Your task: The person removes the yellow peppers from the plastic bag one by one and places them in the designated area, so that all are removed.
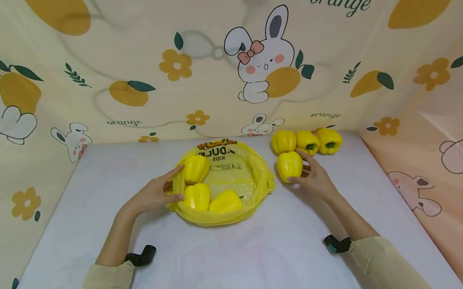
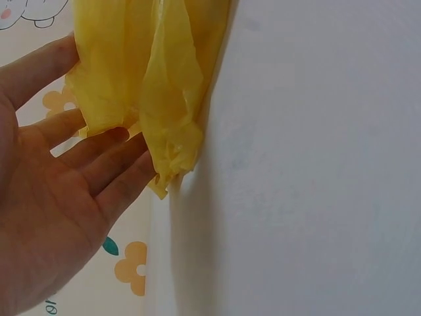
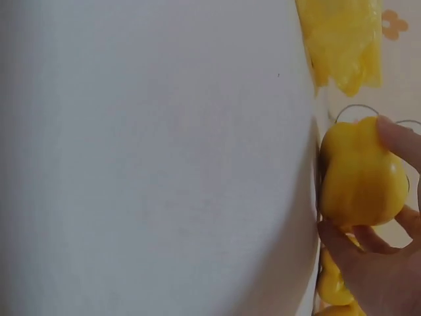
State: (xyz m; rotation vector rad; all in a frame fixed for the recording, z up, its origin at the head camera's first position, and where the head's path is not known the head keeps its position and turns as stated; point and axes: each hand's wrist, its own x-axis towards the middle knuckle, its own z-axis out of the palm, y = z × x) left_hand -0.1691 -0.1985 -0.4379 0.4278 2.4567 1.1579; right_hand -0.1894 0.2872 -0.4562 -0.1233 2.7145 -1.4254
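A yellow plastic bag (image 1: 261, 171) lies spread on the table, its rolled rim forming a round mouth. Inside sit 3 yellow bell peppers: an upper one (image 1: 197, 168), a lower one (image 1: 197, 197) and one lying on its side (image 1: 226, 201). My left hand (image 1: 156, 191) holds the bag's left rim, thumb and a fingertip over the edge; the left wrist view shows other fingers against the outside of the plastic (image 2: 171, 92). Right of the bag, my right hand (image 1: 314, 177) grips another yellow bell pepper (image 1: 289, 167) between thumb and fingers.
Along the back of the white table (image 1: 236, 260) stand 3 more yellow bell peppers, a left one (image 1: 283, 141), a middle one (image 1: 307, 142) and a right one (image 1: 329, 140). A printed cloth (image 1: 210, 16) with rabbits and oranges walls in the back and sides.
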